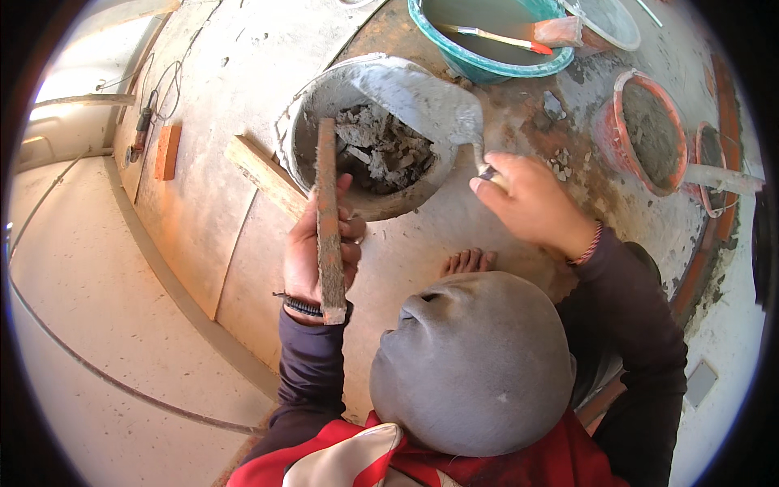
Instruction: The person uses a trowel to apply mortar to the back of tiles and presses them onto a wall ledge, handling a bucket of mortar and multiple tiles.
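my left fingers (349, 229) were wrapped around a narrow reddish-brown strip (328, 215), perhaps brick, its far end over a round grey mortar-crusted bucket (406, 204), my right fingers (513, 166) curled firmly on a grey-smeared trowel (422, 99), its broad blade over the bucket

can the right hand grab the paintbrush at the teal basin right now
Probably not as is: the right hand is closed around the trowel. If it were free, the way looks fairly clear, since the handle of the paintbrush lies uncovered at the teal basin.
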The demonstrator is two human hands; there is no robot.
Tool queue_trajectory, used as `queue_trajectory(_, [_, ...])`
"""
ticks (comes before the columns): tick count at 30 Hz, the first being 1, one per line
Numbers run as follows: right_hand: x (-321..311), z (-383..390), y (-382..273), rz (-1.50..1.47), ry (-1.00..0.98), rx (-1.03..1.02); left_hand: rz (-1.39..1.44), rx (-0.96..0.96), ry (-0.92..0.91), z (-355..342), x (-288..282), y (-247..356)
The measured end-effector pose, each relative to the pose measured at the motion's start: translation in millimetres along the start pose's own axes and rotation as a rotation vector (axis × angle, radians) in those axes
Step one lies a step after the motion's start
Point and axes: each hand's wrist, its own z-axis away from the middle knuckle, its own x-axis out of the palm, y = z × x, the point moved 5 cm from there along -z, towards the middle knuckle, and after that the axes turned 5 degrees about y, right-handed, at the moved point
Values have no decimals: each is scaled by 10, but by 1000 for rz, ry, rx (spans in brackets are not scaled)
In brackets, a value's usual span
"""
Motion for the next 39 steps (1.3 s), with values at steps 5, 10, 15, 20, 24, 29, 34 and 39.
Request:
queue_trajectory(5, [-29,85,222,-457,-622,693,-314,264,283,-12,-27,209])
queue_trajectory(10, [-319,477,453,-330,-755,697,-296,328,63,-102,3,324])
queue_trajectory(15, [-951,725,499,-99,-690,926,-48,271,-153,-104,28,342])
queue_trajectory(20, [-584,519,275,143,-214,161,12,271,-174,-257,85,333])
queue_trajectory(24, [310,406,555,113,-232,137,12,198,-170,-340,69,338])
queue_trajectory(29, [515,934,1337,278,-153,164,-86,190,-120,-487,40,330])
queue_trajectory(34, [-358,1184,1479,305,-312,339,-288,338,22,-491,7,396])
queue_trajectory(39, [-622,677,679,218,-309,169,-516,523,113,-523,95,359])
